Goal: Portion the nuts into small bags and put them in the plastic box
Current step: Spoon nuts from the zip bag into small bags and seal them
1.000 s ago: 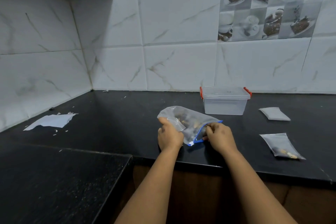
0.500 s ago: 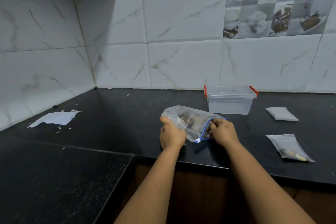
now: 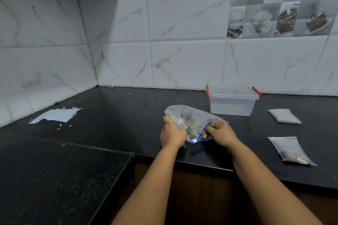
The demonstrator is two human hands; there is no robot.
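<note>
Nut bag (image 3: 196, 119): soft, light, slippery film | left hand (image 3: 172, 133) clutching small bag (image 3: 180, 122) | right hand (image 3: 220, 131) pinching blue zip rim | best held at rim

Right hand (image 3: 220, 134) fingertips hidden inside mouth of large zip bag (image 3: 196, 121); nuts (image 3: 189, 120) within blurred through plastic (count indeterminate). Left hand (image 3: 172, 133) covers part of small bag (image 3: 180, 122). Forearms cut off at bottom edge

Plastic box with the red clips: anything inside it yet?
Through the clear walls, the plastic box looks empty, lid on. One small bag with nuts and another small bag lie outside on the counter. Its floor isn't fully visible.
</note>
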